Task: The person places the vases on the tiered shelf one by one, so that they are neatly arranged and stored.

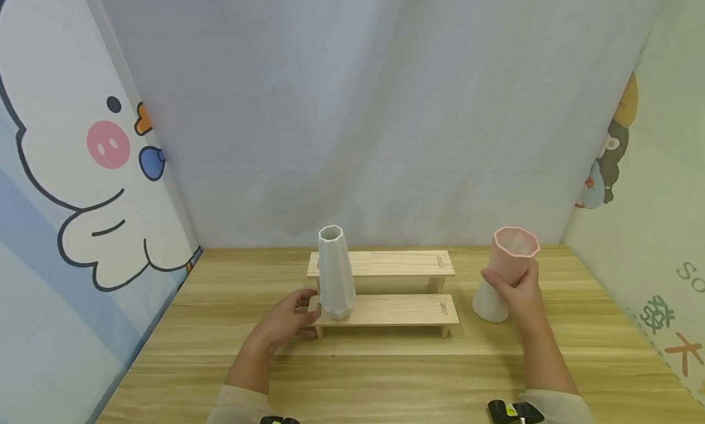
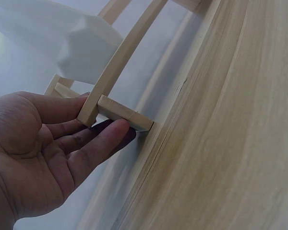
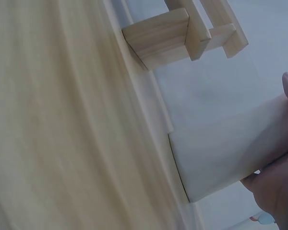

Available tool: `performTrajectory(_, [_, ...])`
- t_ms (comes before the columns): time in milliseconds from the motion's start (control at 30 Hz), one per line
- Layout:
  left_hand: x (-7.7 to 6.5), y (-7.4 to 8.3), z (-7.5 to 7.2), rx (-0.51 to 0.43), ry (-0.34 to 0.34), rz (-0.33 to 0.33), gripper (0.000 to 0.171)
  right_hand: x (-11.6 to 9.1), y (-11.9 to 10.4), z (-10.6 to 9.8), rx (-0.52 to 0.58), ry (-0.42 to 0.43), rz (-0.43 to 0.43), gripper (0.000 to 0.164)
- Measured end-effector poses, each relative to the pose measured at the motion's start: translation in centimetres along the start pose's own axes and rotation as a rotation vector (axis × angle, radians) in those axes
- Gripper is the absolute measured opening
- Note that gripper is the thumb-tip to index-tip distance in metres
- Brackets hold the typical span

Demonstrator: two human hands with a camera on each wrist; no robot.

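Note:
A two-step wooden display stand [image 1: 385, 309] stands on the table, with a tall white faceted vase [image 1: 337, 277] upright at the left end of its lower step. My left hand [image 1: 289, 317] holds that end of the step. In the left wrist view, thumb and fingers [image 2: 98, 143] close around the board end and its leg [image 2: 122, 115]. To the right of the stand, my right hand [image 1: 520, 292] grips a pink-and-white vase [image 1: 509, 268] around its narrow middle. Its wide octagonal mouth faces up, and its white base [image 3: 206, 158] is down at the tabletop.
The upper step [image 1: 396, 263] of the stand rises behind the lower one. A wood-grain table [image 1: 385, 381] lies under everything, with a pale grey curtain [image 1: 374, 118] along its back edge. Cartoon-printed panels [image 1: 60, 167] flank the left and right sides.

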State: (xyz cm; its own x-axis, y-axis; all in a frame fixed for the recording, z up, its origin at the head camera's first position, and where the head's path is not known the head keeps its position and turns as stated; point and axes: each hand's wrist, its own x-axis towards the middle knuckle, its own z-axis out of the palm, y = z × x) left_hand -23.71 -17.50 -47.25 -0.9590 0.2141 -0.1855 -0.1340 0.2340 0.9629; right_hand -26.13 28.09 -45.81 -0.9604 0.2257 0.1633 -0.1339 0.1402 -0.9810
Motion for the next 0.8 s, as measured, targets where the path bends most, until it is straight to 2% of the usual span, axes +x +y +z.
performTrajectory(200, [-0.01, -0.07, -0.05, 0.006, 0.001, 0.005, 0.058, 0.26, 0.42, 0.12, -0.080, 0.046, 0.027, 0.084])
performTrajectory(800, [0.26, -0.39, -0.14, 0.010, -0.004, 0.008, 0.060, 0.29, 0.53, 0.31, -0.128, 0.096, 0.018, 0.084])
